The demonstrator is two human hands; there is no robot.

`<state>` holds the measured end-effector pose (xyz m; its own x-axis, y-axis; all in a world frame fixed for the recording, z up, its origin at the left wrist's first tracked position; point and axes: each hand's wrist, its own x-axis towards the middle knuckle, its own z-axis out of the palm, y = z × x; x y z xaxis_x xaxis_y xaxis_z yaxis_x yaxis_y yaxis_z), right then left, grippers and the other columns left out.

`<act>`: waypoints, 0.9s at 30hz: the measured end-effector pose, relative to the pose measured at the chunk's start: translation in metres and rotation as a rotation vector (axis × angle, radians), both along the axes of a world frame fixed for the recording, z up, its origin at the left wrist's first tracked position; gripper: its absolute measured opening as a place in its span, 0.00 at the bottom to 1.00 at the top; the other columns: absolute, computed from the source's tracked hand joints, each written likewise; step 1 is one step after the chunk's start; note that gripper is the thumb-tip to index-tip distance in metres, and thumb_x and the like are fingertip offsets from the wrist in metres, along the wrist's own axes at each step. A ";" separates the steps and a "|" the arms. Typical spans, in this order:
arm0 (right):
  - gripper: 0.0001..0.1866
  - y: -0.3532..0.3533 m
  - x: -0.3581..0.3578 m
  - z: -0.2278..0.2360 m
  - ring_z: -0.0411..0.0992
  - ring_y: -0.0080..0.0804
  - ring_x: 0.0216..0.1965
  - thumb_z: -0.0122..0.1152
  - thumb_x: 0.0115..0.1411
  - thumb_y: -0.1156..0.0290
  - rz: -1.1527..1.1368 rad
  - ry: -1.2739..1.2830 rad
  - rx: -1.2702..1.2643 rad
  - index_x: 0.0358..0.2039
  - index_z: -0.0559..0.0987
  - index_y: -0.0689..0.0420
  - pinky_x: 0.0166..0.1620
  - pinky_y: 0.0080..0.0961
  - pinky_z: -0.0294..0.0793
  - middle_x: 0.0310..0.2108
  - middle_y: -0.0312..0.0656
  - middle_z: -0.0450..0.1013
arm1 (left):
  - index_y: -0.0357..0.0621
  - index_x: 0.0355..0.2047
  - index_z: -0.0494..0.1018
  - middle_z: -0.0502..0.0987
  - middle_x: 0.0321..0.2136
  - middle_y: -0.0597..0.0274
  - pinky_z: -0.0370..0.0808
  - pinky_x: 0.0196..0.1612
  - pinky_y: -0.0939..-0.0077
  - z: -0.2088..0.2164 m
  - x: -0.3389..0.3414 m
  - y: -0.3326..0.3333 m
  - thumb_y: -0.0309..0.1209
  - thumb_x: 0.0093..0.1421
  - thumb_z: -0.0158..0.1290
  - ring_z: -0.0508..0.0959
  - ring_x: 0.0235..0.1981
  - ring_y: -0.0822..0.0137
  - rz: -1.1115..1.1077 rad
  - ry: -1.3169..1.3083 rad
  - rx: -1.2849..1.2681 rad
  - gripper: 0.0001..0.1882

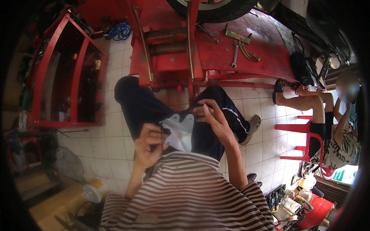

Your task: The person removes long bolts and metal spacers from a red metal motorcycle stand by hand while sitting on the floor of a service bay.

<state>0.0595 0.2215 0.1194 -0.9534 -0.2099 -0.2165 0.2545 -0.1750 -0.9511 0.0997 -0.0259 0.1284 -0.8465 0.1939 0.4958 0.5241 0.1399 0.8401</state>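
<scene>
A pale grey-white sheet-like piece (180, 134) with rounded tabs and small holes along its edge lies over my lap. My left hand (148, 145) is beside its left edge, with its fingers curled round a thin black strip that I cannot make out fully. Across the piece, my right hand (213, 117) has its fingers bent together near the upper right tab. Something dark shows at those fingertips, too small to name. Dark trousers (144, 102) with a blue-and-white side stripe lie under both hands.
In front stands a red lift bench (262, 50) bearing a tire (216, 13), a wrench (235, 56) and other metal parts. A red open-framed rack (69, 122) is at left. On the right, another person sits by a red plastic chair (296, 129). Tools and parts are piled at lower right.
</scene>
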 end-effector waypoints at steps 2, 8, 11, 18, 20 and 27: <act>0.18 0.000 0.002 -0.014 0.71 0.25 0.45 0.40 0.73 0.61 0.130 -0.067 0.198 0.57 0.66 0.57 0.48 0.23 0.69 0.41 0.42 0.73 | 0.43 0.27 0.72 0.81 0.30 0.62 0.67 0.43 0.64 -0.003 0.000 0.004 0.16 0.43 0.64 0.75 0.37 0.60 0.028 0.045 -0.057 0.14; 0.13 -0.012 0.008 -0.027 0.74 0.25 0.38 0.52 0.68 0.68 -0.151 0.196 0.143 0.49 0.69 0.63 0.46 0.21 0.70 0.33 0.43 0.77 | 0.46 0.26 0.76 0.82 0.30 0.68 0.61 0.47 0.66 -0.005 0.005 0.005 0.23 0.43 0.67 0.75 0.38 0.64 0.029 0.046 -0.261 0.11; 0.12 -0.005 0.004 -0.023 0.75 0.21 0.37 0.57 0.64 0.77 -0.310 0.306 0.162 0.47 0.69 0.61 0.45 0.17 0.69 0.33 0.41 0.78 | 0.47 0.25 0.78 0.82 0.32 0.71 0.60 0.48 0.67 -0.006 0.011 0.004 0.25 0.43 0.68 0.74 0.38 0.66 -0.049 0.004 -0.352 0.10; 0.22 0.014 0.007 0.051 0.70 0.38 0.42 0.64 0.54 0.78 0.057 0.646 0.628 0.49 0.71 0.57 0.51 0.31 0.66 0.34 0.36 0.79 | 0.43 0.41 0.76 0.75 0.34 0.59 0.71 0.38 0.70 0.016 -0.011 0.015 0.33 0.37 0.73 0.73 0.39 0.61 0.123 -0.104 -0.300 0.28; 0.27 0.015 0.003 0.068 0.67 0.38 0.45 0.65 0.52 0.77 0.163 0.819 0.742 0.53 0.71 0.54 0.52 0.33 0.64 0.37 0.32 0.79 | 0.40 0.42 0.75 0.75 0.36 0.59 0.72 0.37 0.72 0.038 -0.034 0.048 0.29 0.44 0.69 0.75 0.37 0.64 0.115 -0.016 -0.329 0.24; 0.41 0.014 0.002 0.089 0.63 0.44 0.59 0.67 0.53 0.75 -0.237 0.864 0.529 0.64 0.56 0.59 0.61 0.38 0.62 0.57 0.48 0.68 | 0.32 0.35 0.75 0.76 0.33 0.58 0.75 0.36 0.81 0.061 -0.048 0.060 0.18 0.54 0.60 0.79 0.30 0.71 -0.063 -0.120 -0.021 0.07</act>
